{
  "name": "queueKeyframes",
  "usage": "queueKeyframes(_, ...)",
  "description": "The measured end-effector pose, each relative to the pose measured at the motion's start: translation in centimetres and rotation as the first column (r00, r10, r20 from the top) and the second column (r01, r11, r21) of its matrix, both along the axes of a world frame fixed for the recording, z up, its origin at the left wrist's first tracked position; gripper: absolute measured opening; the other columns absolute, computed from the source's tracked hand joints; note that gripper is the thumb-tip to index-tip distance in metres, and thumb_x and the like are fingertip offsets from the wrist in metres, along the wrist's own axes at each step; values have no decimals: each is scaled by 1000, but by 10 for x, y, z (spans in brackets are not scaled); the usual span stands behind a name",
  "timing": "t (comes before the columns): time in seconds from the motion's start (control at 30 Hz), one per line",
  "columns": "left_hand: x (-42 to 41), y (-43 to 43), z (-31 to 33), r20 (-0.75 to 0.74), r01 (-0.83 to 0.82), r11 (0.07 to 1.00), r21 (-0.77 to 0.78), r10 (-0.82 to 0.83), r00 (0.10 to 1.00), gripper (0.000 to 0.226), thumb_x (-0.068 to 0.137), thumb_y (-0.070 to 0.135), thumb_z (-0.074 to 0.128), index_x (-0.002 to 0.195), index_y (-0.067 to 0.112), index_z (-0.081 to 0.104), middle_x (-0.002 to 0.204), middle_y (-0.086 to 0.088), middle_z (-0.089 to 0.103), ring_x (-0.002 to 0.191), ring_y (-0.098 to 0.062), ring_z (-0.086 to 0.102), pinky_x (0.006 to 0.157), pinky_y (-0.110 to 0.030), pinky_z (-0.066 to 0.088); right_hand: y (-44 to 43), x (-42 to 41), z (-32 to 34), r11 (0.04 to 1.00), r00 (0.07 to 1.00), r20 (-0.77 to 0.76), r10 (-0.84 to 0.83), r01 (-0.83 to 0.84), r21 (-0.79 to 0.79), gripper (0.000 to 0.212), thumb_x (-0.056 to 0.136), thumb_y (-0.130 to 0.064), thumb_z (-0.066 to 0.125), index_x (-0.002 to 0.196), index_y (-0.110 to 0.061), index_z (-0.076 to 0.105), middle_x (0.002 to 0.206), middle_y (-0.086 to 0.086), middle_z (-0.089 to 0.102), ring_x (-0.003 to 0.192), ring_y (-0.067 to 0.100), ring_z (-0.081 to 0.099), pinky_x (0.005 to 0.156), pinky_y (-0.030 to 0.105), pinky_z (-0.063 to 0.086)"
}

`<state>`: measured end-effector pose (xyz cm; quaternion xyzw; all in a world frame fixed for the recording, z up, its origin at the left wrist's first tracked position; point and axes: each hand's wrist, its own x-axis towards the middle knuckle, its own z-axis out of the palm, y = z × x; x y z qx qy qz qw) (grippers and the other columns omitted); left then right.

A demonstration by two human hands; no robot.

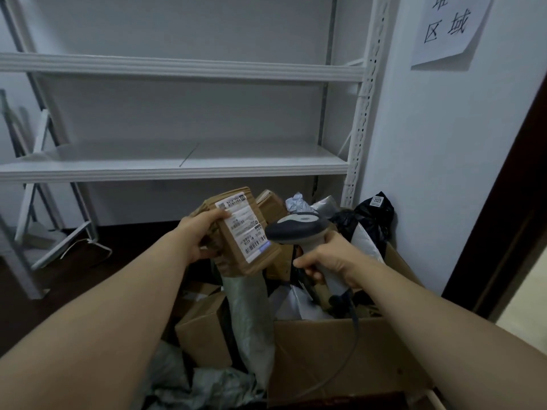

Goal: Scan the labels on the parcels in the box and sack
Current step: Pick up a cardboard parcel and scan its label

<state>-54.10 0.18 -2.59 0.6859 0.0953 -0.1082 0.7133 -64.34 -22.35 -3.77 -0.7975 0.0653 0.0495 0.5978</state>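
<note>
My left hand grips a brown taped parcel by its left side and holds it up with its white shipping label facing me. My right hand grips the handle of a grey barcode scanner, whose head sits right beside the label's lower right corner. Below them stands an open cardboard box with several parcels and bags inside. A grey-green woven sack hangs over the box's left edge, with a brown carton in it.
White metal shelves stand behind the box against the wall. A black plastic bag lies at the box's far right corner. A paper sign is stuck on the right wall. The scanner's cable trails down over the box front.
</note>
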Motion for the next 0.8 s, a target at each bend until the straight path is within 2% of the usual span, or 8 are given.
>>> queueKeyframes(0.13,-2,4,0,-11,4,1000,-7,-5,1000,68,72,27,79,130,15,46,110,-13,63,101,-30,61,69,-44,55,9,2,4,1000,1000,19,25,-24,-15,15,76,1,71,74,-7,58,57,8,56,46,16,48,43,24,40)
queueKeyframes(0.33,-2,6,-2,-10,-16,1000,9,16,1000,59,73,25,79,124,15,51,108,-12,64,100,-30,61,78,-46,54,14,4,6,996,997,50,63,-60,-60,16,78,-1,70,69,-8,58,51,4,55,39,12,46,43,23,41)
queueKeyframes(0.53,-2,7,-3,-24,-18,1000,13,18,1000,62,72,25,79,126,17,50,112,-13,63,103,-31,60,72,-45,55,18,3,5,994,996,38,75,-72,-78,16,78,-3,70,67,-8,59,52,5,55,40,13,46,44,24,41)
queueKeyframes(0.67,2,7,-4,-22,-22,999,24,22,1000,68,72,26,79,131,17,46,112,-12,63,102,-31,60,74,-46,55,21,4,7,999,999,29,32,-31,-10,17,78,0,69,65,-7,60,49,5,55,38,13,44,43,23,40)
queueKeyframes(0.8,2,5,-3,-32,-20,999,29,21,999,66,74,25,78,131,17,44,110,-12,62,102,-30,59,69,-45,52,22,4,10,999,1000,4,16,-16,31,20,79,1,68,63,-7,60,49,6,54,39,13,43,44,24,39)
